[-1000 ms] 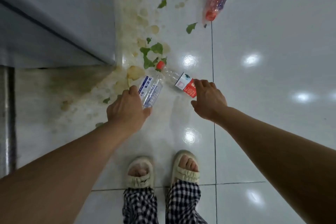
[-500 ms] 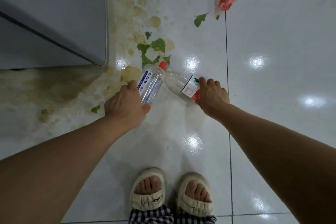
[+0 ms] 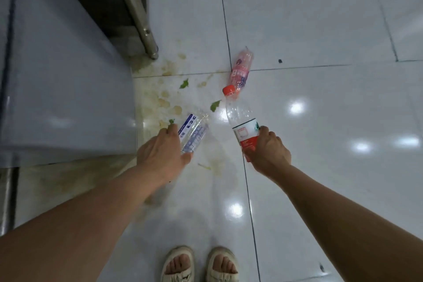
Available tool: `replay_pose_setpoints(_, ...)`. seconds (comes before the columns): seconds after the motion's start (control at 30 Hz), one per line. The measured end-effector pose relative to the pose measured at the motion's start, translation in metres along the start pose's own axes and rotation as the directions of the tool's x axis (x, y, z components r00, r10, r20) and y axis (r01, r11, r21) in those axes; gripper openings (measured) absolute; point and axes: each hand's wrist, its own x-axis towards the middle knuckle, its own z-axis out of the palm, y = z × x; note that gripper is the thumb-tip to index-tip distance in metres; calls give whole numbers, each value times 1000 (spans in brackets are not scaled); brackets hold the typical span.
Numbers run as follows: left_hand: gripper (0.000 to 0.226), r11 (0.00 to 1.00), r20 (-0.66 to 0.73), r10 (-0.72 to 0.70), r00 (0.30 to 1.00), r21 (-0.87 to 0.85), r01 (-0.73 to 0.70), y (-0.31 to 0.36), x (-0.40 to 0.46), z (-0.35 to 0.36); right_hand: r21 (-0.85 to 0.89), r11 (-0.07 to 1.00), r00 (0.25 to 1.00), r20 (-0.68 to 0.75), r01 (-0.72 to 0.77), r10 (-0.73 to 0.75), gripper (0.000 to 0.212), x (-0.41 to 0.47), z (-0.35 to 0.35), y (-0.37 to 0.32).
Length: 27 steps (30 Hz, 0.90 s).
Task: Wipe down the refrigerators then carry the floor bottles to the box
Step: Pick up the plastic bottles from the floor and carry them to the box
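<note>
Above the stained floor [image 3: 320,121] beside the refrigerator [image 3: 68,75], our left hand [image 3: 162,156] curls its fingers around a clear bottle with a blue label [image 3: 193,132], and our right hand [image 3: 267,153] grips a red-capped bottle [image 3: 242,119] by its red-and-white label. We see a pink bottle [image 3: 240,71] lying on the floor just beyond, near green leaf scraps [image 3: 215,105].

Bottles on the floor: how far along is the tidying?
Partly done. The left hand grips a blue-labelled bottle, and the right hand grips a red-capped bottle, both lifted. A pink bottle remains on the floor. No box is in view. The refrigerator looks clean, but stains and leaf scraps lie beside it.
</note>
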Motion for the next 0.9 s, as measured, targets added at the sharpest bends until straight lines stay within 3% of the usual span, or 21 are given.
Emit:
replay_pose_setpoints(0.2, 51, 1000, -21, 7, 1000, 29, -6, 54, 18, -73, 31, 998, 998, -42, -56, 57, 59, 18, -96, 4)
replay_pose_setpoints(0.43, 56, 998, -18, -56, 998, 4, 57, 118, 89, -101, 127, 986, 994, -11, -109, 111, 57, 115, -161, 27)
replay_pose_setpoints(0.67, 57, 976, -6, -206, 979, -73, 205, 153, 176, -81, 171, 978, 989, 105, -118, 101, 60, 205, -162, 42)
replay_pose_setpoints(0.9, 55, 964, -40, -261, 964, -66, 259, 145, 255, -36, 207, 968, 980, 163, -143, 110, 60, 264, -117, 52)
